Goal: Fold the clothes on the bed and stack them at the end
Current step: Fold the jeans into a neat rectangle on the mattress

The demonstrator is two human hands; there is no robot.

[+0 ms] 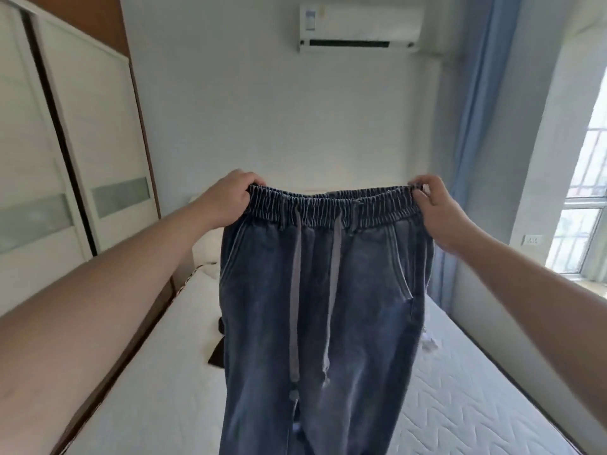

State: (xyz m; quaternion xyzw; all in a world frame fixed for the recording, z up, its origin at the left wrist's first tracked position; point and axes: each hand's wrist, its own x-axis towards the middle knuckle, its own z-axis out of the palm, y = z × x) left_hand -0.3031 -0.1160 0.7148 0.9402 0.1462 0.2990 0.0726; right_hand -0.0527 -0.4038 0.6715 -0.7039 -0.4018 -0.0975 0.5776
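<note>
A pair of blue denim trousers (328, 307) with an elastic waistband and two grey drawstrings hangs in the air above the bed (157, 382). My left hand (226, 200) grips the left end of the waistband. At the band's right end, my right hand (438, 213) pinches the fabric. The waistband is stretched flat between both hands, and the legs hang down past the bottom of the view. A dark garment (217, 346) peeks out behind the trousers on the left, and a pale piece of cloth (428, 339) shows on the right; both are mostly hidden.
The white quilted mattress runs from me to the far wall, with pillows (205, 254) at the head. A sliding-door wardrobe (82, 142) stands close on the left. On the right are a blue curtain (473, 126) and a window (581, 208). An air conditioner (359, 26) hangs on the far wall.
</note>
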